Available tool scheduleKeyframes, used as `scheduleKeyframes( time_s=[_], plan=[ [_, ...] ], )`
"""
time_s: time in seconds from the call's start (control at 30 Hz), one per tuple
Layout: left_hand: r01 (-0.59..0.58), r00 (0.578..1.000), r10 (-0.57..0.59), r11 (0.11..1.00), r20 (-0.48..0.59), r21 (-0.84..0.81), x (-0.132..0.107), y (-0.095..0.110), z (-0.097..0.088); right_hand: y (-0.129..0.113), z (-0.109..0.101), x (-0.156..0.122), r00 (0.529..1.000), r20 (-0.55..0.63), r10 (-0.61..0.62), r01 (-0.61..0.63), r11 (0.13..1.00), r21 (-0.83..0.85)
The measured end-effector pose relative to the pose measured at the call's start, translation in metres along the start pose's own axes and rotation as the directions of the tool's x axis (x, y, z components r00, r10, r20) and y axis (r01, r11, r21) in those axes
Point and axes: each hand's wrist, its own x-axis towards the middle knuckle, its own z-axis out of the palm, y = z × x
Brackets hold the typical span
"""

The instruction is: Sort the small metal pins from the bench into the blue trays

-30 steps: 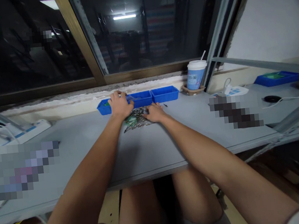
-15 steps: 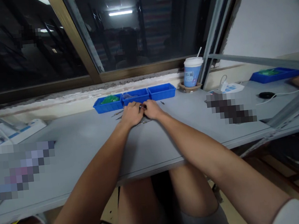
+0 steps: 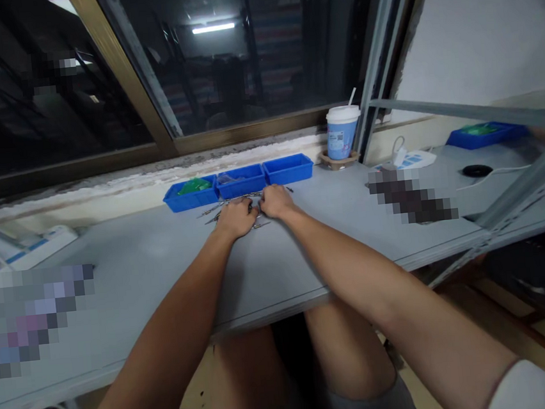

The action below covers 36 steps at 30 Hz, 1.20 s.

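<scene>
My left hand [image 3: 238, 218] and my right hand [image 3: 276, 201] rest side by side on the grey table [image 3: 163, 266], knuckles up and fingers curled together over a pile of small metal pins [image 3: 215, 211]. What the fingers pinch is hidden between them. Just beyond the hands stands a row of three small blue trays [image 3: 239, 181]; the left tray holds green parts [image 3: 194, 185].
A lidded paper cup with a straw [image 3: 342, 133] stands on the sill to the right. A white power strip [image 3: 26, 247] lies at far left. Another blue tray [image 3: 485, 133], a black round object with a cable [image 3: 475, 171] and slanted metal rails [image 3: 517, 197] are at right.
My left hand came back from the left blue tray to the pin pile. Both hands then closed together over the pins. The view drifted slightly.
</scene>
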Motion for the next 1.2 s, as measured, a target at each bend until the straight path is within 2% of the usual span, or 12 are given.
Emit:
scheduleKeyframes(
  time_s=[0.13, 0.23, 0.37, 0.5, 0.63, 0.73, 0.87, 1.07, 1.2],
  plan=[
    [-0.02, 1.0, 0.02, 1.0, -0.008, 0.023, 0.001, 0.001, -0.001, 0.001, 0.0, 0.0, 0.994, 0.042, -0.101, 0.098, 0.993, 0.06],
    [-0.036, 0.999, 0.037, 0.999, -0.017, 0.032, 0.001, 0.002, -0.003, 0.002, 0.002, 0.001, 0.988, 0.021, -0.156, 0.153, 0.983, 0.1],
    [-0.031, 0.998, 0.031, 1.0, -0.052, 0.001, 0.001, 0.005, -0.008, 0.001, 0.006, 0.003, 0.988, -0.057, -0.143, 0.15, 0.975, 0.164],
    [-0.001, 0.996, -0.002, 0.999, -0.09, -0.043, 0.001, 0.007, -0.011, 0.001, 0.007, 0.003, 0.988, -0.075, -0.137, 0.151, 0.963, 0.222],
    [-0.026, 0.992, 0.011, 0.993, -0.128, -0.119, 0.003, 0.005, -0.009, 0.0, 0.006, 0.003, 0.982, -0.116, -0.151, 0.181, 0.931, 0.318],
    [-0.051, 0.978, -0.001, 0.969, -0.209, -0.241, 0.005, 0.003, -0.008, -0.001, 0.007, 0.007, 0.968, -0.196, -0.154, 0.229, 0.86, 0.456],
    [-0.066, 0.945, -0.059, 0.928, -0.321, -0.366, 0.007, 0.001, -0.01, -0.003, 0.009, 0.013, 0.959, -0.272, -0.081, 0.244, 0.726, 0.643],
    [-0.102, 0.926, -0.071, 0.899, -0.371, -0.427, 0.006, 0.0, -0.013, -0.003, 0.015, 0.021, 0.969, -0.237, -0.063, 0.229, 0.581, 0.781],
    [-0.111, 0.921, -0.061, 0.906, -0.385, -0.409, 0.007, -0.006, -0.012, -0.005, 0.015, 0.022, 0.976, -0.207, -0.074, 0.212, 0.558, 0.802]
  ],
)
